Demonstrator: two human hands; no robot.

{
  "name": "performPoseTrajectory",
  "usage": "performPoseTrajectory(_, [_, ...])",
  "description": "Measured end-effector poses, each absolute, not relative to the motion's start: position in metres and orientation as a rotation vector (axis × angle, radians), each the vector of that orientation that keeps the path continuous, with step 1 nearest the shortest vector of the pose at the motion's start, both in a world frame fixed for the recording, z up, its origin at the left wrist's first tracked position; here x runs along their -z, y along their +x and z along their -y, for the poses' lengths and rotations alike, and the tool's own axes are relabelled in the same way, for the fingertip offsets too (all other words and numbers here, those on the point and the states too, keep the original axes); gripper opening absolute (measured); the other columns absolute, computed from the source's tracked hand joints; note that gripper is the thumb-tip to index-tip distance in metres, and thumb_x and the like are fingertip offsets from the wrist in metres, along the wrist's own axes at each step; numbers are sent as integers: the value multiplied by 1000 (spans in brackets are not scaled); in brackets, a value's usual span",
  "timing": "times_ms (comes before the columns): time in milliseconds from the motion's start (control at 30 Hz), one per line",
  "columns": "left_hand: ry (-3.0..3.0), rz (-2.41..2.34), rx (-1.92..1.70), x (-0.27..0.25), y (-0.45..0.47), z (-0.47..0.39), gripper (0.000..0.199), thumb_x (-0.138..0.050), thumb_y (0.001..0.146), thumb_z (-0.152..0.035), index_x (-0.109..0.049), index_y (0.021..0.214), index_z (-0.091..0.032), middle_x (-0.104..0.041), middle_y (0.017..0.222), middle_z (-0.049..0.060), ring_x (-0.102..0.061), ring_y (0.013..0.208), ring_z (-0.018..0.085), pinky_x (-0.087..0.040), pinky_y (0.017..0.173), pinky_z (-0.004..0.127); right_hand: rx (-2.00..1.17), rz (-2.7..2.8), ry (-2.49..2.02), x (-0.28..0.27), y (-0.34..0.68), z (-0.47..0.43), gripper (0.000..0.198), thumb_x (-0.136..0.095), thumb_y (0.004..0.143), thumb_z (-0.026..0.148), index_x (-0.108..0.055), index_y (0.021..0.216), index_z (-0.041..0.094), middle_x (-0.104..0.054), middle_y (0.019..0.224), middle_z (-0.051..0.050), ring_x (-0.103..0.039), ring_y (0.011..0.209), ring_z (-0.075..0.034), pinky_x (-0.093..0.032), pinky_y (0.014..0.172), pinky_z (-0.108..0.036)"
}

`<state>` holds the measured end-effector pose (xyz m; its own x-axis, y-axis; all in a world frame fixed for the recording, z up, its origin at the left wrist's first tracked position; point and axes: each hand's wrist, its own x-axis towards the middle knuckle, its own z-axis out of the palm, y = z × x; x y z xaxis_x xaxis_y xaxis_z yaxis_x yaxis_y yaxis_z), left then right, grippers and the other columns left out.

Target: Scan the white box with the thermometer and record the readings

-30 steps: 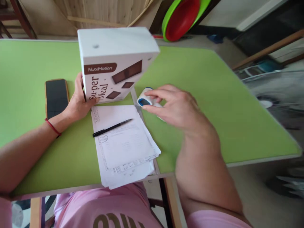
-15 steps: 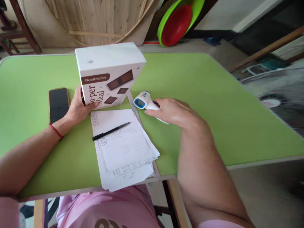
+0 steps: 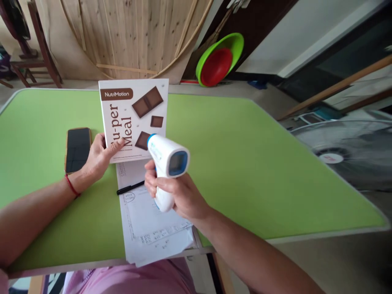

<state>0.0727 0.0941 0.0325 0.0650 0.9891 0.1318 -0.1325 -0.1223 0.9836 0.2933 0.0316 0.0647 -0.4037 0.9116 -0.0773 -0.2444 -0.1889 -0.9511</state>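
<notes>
the right hand (image 3: 180,196) has its fingers wrapped tight round the thermometer gun (image 3: 167,163), nozzle just short of the box (image 3: 134,118). left hand (image 3: 99,157) fingers press the box's lower edge, propping it upright; a slack grip could likely topple it onto the papers (image 3: 147,220).

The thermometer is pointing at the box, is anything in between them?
Nothing visible. The right hand holds the thermometer just in front of the box, which the left hand steadies.
</notes>
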Motion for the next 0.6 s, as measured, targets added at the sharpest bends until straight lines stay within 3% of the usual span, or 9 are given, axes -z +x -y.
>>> performPoseTrajectory(267, [1278,-1024,-1297,-28,74,-95,58,-92,78,-61,-68,114,-23,-77,106,9,-73,108,35,-63,89,49,-1860,1071,-994,-63,288,-38,35,-77,69,42,-60,94,24,-54,60,9,-49,52,-12,-38,53,-30])
performPoseTrajectory(600, [1372,-1035,-1187,-40,78,-92,57,-90,79,-64,-73,109,-18,-78,108,11,-73,97,31,-60,84,44,-1872,1049,-982,-55,283,-41,30,-77,69,40,-60,88,25,-53,57,10,-51,51,-12,-41,53,-30])
